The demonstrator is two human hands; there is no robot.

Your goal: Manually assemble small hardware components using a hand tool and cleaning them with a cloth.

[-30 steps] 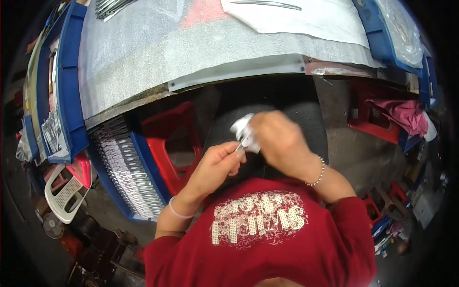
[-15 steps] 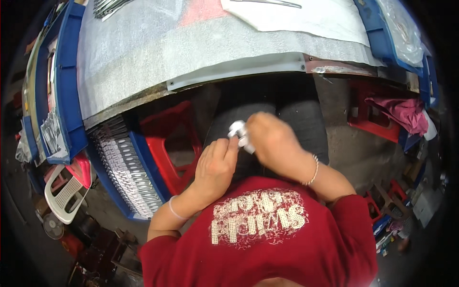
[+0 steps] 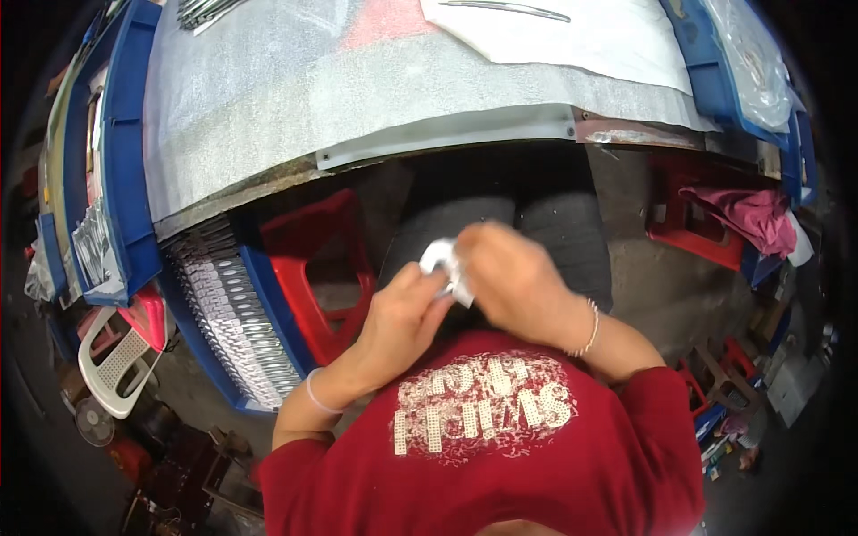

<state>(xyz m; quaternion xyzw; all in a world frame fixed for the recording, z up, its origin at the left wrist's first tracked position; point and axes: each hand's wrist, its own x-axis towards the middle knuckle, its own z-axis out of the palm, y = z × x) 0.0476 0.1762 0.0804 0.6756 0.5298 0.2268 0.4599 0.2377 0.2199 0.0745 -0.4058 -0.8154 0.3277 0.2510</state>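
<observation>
the right hand (image 3: 514,277) is blurry, with its fingers bent around the edge of a small, crumpled white cloth (image 3: 456,275). the left hand (image 3: 398,313) is curled, thumb and fingers near the other side of the cloth – i cannot tell if it is gripping anything. so the cloth is between the two hands, above the lap in dark grey trousers (image 3: 456,213).

a thin whitish band (image 3: 315,391) is on the left wrist, and a bracelet of small pale beads (image 3: 590,330) is on the right one. the person wears a dark red shirt with a pale print (image 3: 483,406).

to the left is a red plastic stool (image 3: 302,299), and next to it a long blue plastic tray (image 3: 273,304) full of shiny metal pieces (image 3: 228,313) in rows. in front is a table with a grey-white foam sheet (image 3: 259,116) – a thin, shiny metal piece (image 3: 509,9) lies on a flat white sheet (image 3: 581,40) there.
</observation>
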